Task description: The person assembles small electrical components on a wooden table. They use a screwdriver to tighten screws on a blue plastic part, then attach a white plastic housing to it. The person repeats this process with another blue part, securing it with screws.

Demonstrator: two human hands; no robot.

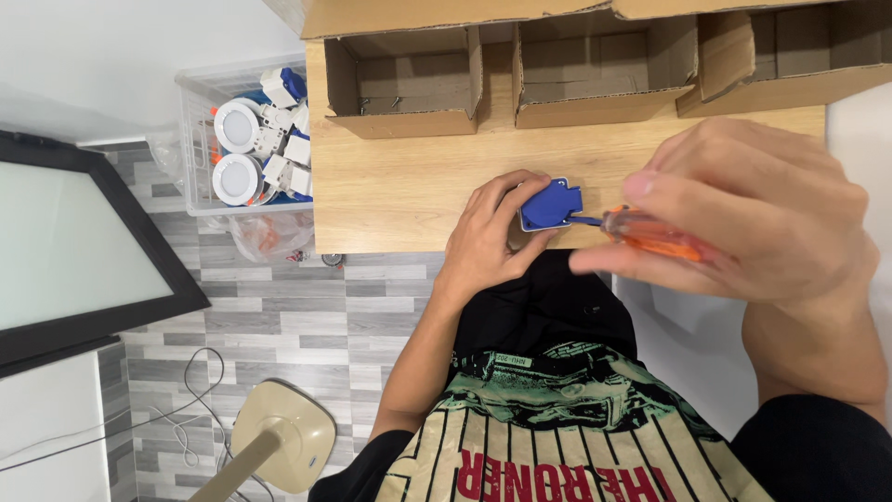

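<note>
My left hand [491, 237] grips a small blue plastic part [550, 204] at the front edge of the wooden table [409, 181]. My right hand [757, 218] is closed around a screwdriver with an orange see-through handle [655, 237]. Its dark shaft points left and its tip touches the blue part. The right hand is large and close to the camera and hides part of the table's right side.
Three open cardboard boxes [409, 79] stand along the table's back edge. A clear plastic bin [246, 139] of round white lamps and blue-white parts sits on the floor at left. A dark-framed panel [74, 251] and a beige lamp base [283, 432] lie lower left.
</note>
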